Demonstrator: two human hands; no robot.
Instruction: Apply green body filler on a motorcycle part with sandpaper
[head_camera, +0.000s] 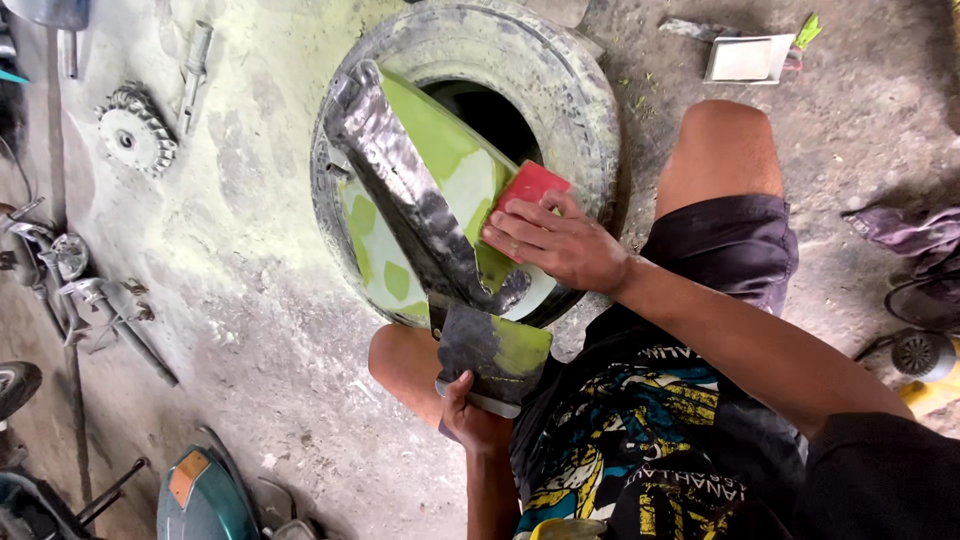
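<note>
Head view: our right hand (555, 240) presses flat on the red block (530, 186) against the green panel (455, 175) — its long axis running away from us across the tyre (590, 110) — while our left hand (470, 415) grips its near end.

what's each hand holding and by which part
Left hand grips the green panel by its near lower end. Right hand presses a red sanding block from on top.
</note>
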